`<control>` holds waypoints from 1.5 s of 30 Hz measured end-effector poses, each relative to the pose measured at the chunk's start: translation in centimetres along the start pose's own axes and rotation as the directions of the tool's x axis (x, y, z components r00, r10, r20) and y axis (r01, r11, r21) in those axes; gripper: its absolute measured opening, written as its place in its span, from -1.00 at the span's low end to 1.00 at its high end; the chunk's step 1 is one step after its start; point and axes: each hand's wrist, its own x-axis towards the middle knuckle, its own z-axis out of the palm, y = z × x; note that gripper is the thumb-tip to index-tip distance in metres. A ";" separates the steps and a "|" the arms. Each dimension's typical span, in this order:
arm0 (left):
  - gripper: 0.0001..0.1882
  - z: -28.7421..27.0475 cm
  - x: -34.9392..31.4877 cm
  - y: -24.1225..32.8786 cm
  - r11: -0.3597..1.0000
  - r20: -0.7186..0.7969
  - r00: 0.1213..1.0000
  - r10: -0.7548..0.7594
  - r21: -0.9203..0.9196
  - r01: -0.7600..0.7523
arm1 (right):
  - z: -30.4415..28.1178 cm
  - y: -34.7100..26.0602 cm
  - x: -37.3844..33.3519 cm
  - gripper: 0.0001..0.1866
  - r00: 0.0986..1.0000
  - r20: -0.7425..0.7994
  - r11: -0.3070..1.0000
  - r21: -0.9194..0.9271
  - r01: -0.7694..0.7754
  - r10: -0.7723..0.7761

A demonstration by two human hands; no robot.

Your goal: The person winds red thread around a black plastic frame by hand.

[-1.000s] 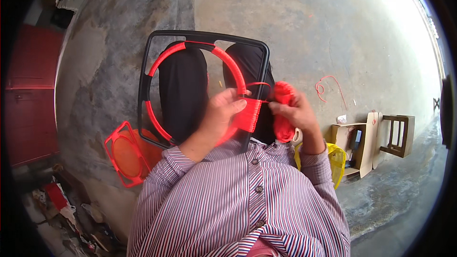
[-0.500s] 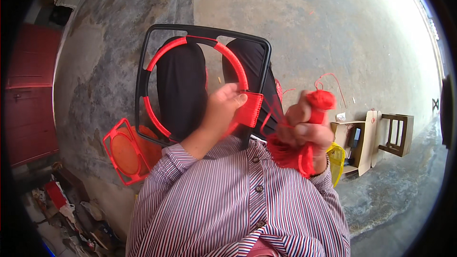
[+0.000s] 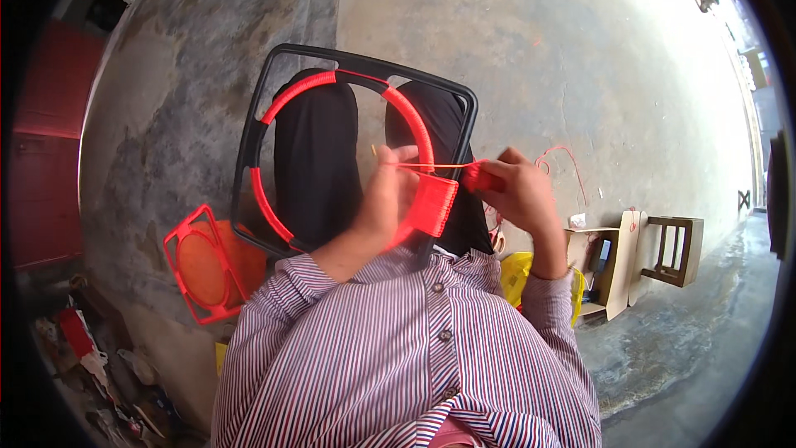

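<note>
A black, roughly square frame [image 3: 474, 116] with a round inner ring rests across my thighs. Red cord is wound tightly round stretches of the ring [image 3: 412, 114]. Near its lower right sits a broad red wrapped patch [image 3: 434, 206]. My left hand [image 3: 383, 203] reaches within the ring beside this patch, thumb and fingers closed around a strand of red cord [image 3: 431, 166]; part of the fingers is behind the strands. That strand runs taut across the ring's right side to my right hand [image 3: 522, 187], which is closed on a bundle of red cord [image 3: 481, 177].
At the left a red frame with a round middle [image 3: 203, 270] leans by an orange surface. To the right are a yellow bag [image 3: 516, 275], an open cardboard box [image 3: 615, 261] and a small wooden stool [image 3: 676, 250]. A loose red cord [image 3: 572, 158] lies on the concrete floor.
My right hand has swung inward to the ring's right side with the cord bundle. The strand is now stretched between both hands. My left hand has left the patch's edge; the frame has tilted slightly.
</note>
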 end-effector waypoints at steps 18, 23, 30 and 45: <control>-0.66 -0.9 -0.6 -1.0 0.214 0.335 0.539 0.773 0.662 -0.718 | 4.0 -5.8 2.5 -0.45 0.824 -0.314 0.881 -0.132 0.454 -0.471; -0.69 -0.1 -1.2 -0.8 0.635 0.086 0.701 0.708 0.356 -0.686 | 3.2 -2.7 1.6 -0.66 0.898 -0.387 0.668 0.613 0.421 -0.211; -0.71 -1.9 0.5 -1.3 0.933 0.045 0.933 0.357 0.032 -0.358 | -2.5 7.3 -3.0 -0.63 0.858 -0.408 -0.213 0.850 0.482 0.312; -0.55 -0.5 0.7 -0.4 0.978 0.135 0.989 0.060 -0.207 -0.031 | 2.5 2.6 -0.5 -0.86 0.958 0.244 0.288 0.916 -0.279 0.153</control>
